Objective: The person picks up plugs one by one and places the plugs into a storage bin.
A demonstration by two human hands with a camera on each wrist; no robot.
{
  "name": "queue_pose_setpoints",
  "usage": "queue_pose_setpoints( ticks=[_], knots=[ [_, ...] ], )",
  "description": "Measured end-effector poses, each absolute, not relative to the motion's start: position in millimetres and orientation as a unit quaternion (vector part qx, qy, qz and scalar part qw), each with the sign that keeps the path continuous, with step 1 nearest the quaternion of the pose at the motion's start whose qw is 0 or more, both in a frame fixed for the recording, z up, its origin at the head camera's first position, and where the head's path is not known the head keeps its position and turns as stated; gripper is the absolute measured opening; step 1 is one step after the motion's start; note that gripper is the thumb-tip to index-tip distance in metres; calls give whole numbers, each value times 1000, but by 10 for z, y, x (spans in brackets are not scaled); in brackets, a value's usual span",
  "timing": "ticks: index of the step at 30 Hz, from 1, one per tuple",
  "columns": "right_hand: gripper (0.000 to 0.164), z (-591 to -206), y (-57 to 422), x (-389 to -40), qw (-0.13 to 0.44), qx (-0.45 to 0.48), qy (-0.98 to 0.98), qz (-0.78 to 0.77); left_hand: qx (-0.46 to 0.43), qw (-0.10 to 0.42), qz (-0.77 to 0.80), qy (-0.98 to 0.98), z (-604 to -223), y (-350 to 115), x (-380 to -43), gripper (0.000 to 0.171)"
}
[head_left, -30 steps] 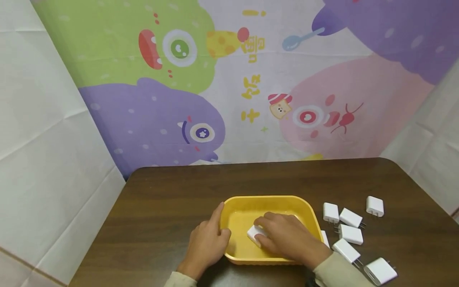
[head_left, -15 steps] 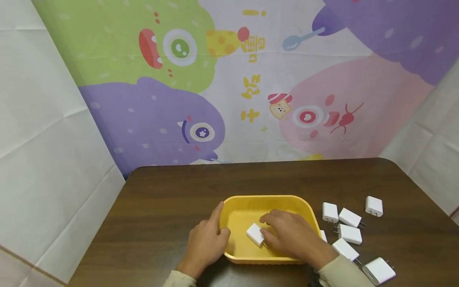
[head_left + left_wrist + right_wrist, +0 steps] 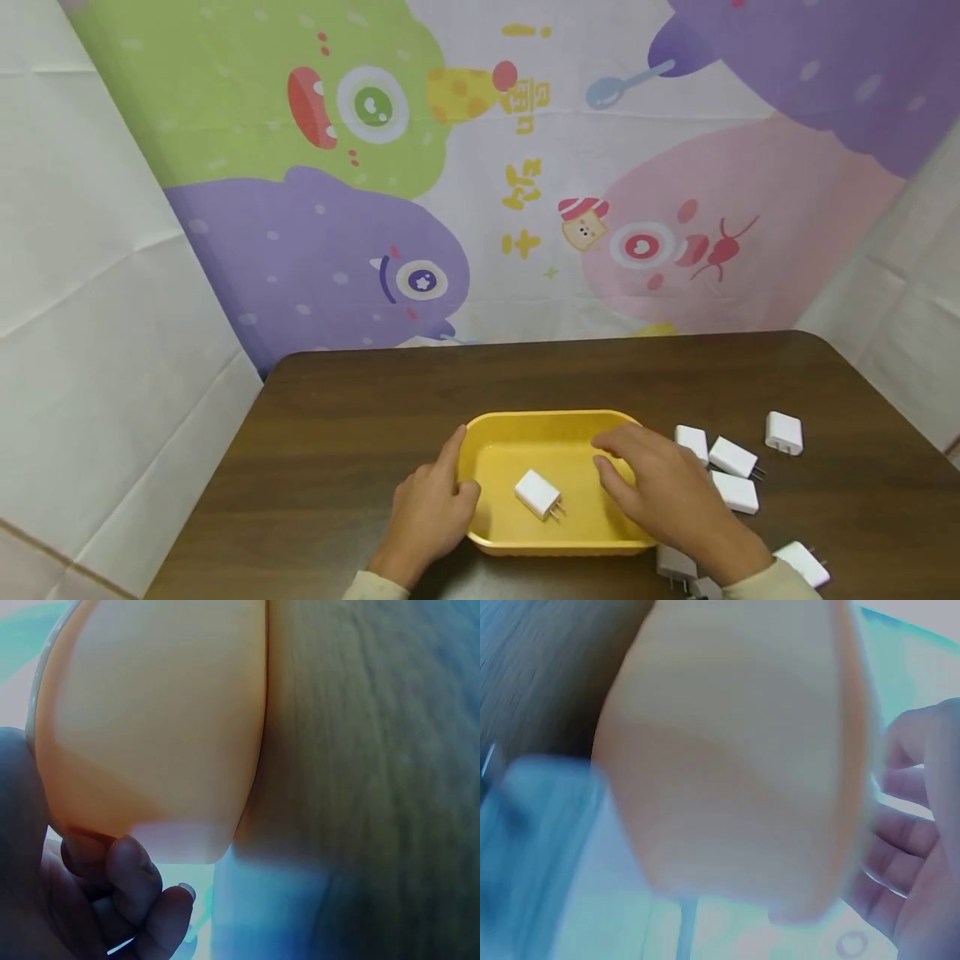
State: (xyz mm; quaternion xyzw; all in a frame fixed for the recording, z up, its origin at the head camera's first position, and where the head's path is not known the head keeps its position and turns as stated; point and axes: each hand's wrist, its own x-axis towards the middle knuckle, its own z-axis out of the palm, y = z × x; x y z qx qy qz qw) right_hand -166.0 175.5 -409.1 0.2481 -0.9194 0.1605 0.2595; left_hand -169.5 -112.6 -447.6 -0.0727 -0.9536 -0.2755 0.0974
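Observation:
A white charger plug [image 3: 537, 493] lies in the yellow plastic basin [image 3: 501, 454], its two metal prongs pointing toward the lower right. My left hand [image 3: 429, 521] grips the basin's left rim, with the thumb on the near side. In the left wrist view, curled fingers of the left hand [image 3: 124, 889] meet the basin's end wall [image 3: 150, 712]. Over the basin's right rim hovers my right hand [image 3: 667, 492], its thumb and fingers spread apart and nothing between them. The right wrist view shows that hand [image 3: 904, 847] beside the blurred basin [image 3: 735, 750].
Several white charger plugs lie on the dark wooden table [image 3: 360, 417] right of the basin, among them an upper plug [image 3: 733, 457], a far-right plug [image 3: 783, 432] and a lower plug [image 3: 802, 564]. My right hand and forearm partly hide others. A cartoon-printed cloth [image 3: 517, 292] hangs behind.
My right hand has let go of the charger plug in the basin and moved right to the rim. The plug stays in the basin. My left hand keeps its hold.

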Motion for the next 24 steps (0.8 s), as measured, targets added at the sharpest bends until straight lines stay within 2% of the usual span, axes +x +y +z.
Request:
queue_pose_setpoints(
  ticks=[4,8,17,22,24],
  knots=[
    [19,-4056,2072,-1559,295,211,-917,170,-76,102,-272,-954,-4464,-1102,-1711,66],
    [21,-4069,2400,-1427,278,159,-932,168,-76,107,-270,-954,-4470,-1093,-1711,66],
    [34,-4301,2895,-1343,39,85,-990,102,-54,100,-289,-950,-4532,-1175,-1650,65],
    [54,-4438,3008,-1382,-78,39,-992,86,-54,109,-299,-946,-4548,-1177,-1653,65],
    [60,-4488,3032,-1381,-102,27,-991,85,-57,111,-298,-946,-4545,-1175,-1656,64]
  ],
)
